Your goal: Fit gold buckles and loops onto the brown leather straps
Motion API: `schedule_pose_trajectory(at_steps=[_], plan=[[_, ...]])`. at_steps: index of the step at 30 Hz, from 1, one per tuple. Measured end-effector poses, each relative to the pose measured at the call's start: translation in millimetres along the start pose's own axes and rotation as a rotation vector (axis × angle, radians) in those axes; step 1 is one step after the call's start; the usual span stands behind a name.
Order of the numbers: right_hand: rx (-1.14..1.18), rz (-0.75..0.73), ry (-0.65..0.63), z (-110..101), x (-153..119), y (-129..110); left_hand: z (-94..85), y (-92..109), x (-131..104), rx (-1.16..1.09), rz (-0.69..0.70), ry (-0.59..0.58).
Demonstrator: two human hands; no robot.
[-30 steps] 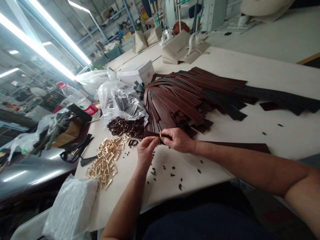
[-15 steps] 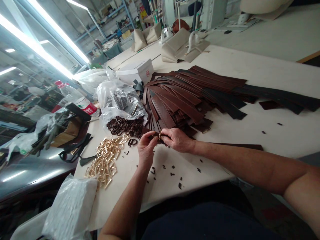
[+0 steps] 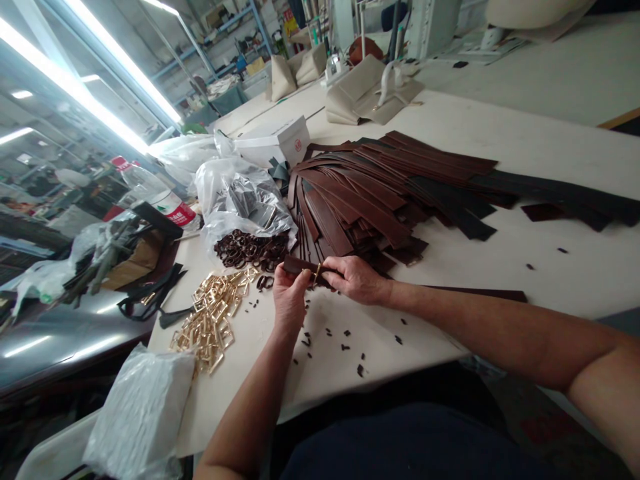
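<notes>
My left hand (image 3: pixel 291 293) pinches the end of a brown leather strap (image 3: pixel 296 265) over the pale table. Close to its right, my right hand (image 3: pixel 356 280) has its fingers closed on the same strap. A gold buckle (image 3: pixel 317 272) sits around the strap between the two hands. Beyond them a large fan of brown straps (image 3: pixel 345 213) is spread out. Left of my left hand lie a heap of gold buckles (image 3: pixel 213 317) and a pile of small dark brown loops (image 3: pixel 250 250).
Small dark scraps (image 3: pixel 345 347) dot the table (image 3: pixel 400 373) before me. Behind the loops are a clear plastic bag (image 3: pixel 240 193), a white box (image 3: pixel 275 141) and a bottle (image 3: pixel 167 203). A white wrapped packet (image 3: pixel 140 413) rests at the near left corner.
The strap's end now shows raised between my left thumb and fingers, left of the buckle. The buckle has tilted. My right hand has barely moved.
</notes>
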State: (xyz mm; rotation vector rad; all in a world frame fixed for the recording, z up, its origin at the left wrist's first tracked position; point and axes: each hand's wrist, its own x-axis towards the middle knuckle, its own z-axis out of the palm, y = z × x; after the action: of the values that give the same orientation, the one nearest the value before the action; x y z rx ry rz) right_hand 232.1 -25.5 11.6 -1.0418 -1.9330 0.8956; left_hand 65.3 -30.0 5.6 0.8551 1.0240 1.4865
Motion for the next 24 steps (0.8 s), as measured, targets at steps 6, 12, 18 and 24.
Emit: schedule_pose_trajectory(at_steps=[6, 12, 18, 24], plan=[[0.032, 0.018, -0.026, -2, -2, -4, -3.6, 3, 3, -0.004, -0.071, -0.046], [0.081, 0.024, -0.036, -2, -4, -10, -4.9, 4, 0, 0.124, 0.037, -0.051], [0.135, 0.068, 0.044, 1, -6, -13, -9.2, 2, -5, 0.438, 0.263, -0.022], [0.264, 0.145, 0.068, 1, -3, -14, -11.2, 6, -10, 0.778, 0.56, 0.019]])
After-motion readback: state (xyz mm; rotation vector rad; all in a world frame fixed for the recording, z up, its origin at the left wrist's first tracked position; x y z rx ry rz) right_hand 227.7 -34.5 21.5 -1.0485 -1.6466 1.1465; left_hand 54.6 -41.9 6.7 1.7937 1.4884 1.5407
